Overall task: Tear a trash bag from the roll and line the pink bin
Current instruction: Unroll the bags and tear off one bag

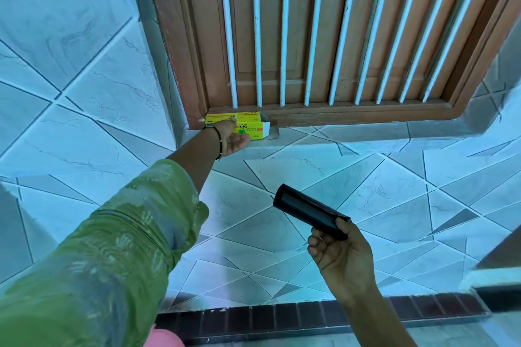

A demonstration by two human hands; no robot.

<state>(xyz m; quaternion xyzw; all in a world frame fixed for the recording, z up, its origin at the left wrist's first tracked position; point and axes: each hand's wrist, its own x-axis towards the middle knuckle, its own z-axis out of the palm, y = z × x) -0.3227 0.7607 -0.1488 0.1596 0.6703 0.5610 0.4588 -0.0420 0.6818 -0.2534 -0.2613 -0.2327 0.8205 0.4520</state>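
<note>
Roll (pixel 308 213) of black trash bags is gripped at its lower end by right hand (pixel 339 255), fingers curled round it, rest angled up-left over tiled wall. Left hand (pixel 234 139) is stretched to window ledge (pixel 352 136), fingers on yellow box (pixel 248 128) w/ open end flap. Pink bin (pixel 166 336) is just seen at bottom edge, under left sleeve (pixel 112 248).

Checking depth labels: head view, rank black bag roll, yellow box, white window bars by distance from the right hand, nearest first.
1. Black bag roll: gripped in the right hand itself, lower right.
2. Yellow box: on the tiled ledge, up and left, under the left hand.
3. White window bars: above the ledge, farthest.
</note>
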